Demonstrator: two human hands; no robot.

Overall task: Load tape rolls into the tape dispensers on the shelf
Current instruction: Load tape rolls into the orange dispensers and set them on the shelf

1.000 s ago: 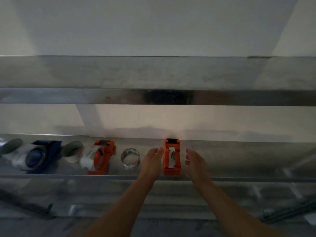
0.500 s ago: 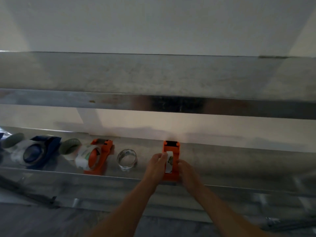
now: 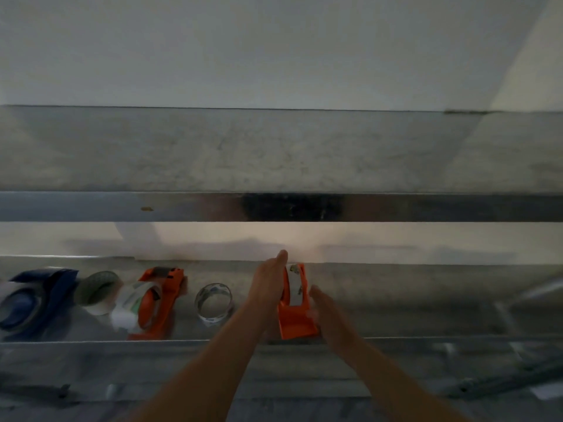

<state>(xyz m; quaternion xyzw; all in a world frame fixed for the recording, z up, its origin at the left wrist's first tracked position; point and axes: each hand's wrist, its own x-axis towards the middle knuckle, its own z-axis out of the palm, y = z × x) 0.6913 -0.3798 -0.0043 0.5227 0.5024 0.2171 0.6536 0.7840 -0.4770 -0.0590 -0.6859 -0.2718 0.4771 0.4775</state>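
Observation:
An orange tape dispenser (image 3: 295, 321) with a white strip in its middle is at the centre of the metal shelf (image 3: 426, 303), its far end raised. My left hand (image 3: 268, 287) lies along its left side, one finger reaching past the far end. My right hand (image 3: 324, 309), blurred, grips its right side near the lower end. A clear tape roll (image 3: 213, 303) stands just left of my left wrist. Further left are a second orange dispenser (image 3: 166, 300) holding a tape roll, a loose pale roll (image 3: 97, 290), and a blue dispenser (image 3: 33, 296) with a roll.
The shelf has a raised metal front lip (image 3: 91, 342). An upper shelf (image 3: 274, 207) overhangs close above, and a white wall closes the back. The shelf's right half holds nothing visible. More metal framing lies below at the right (image 3: 502, 382).
My hands closed in from either side onto the orange dispenser and took hold. Its far end has come up off the shelf, and my left hand slid further along its side.

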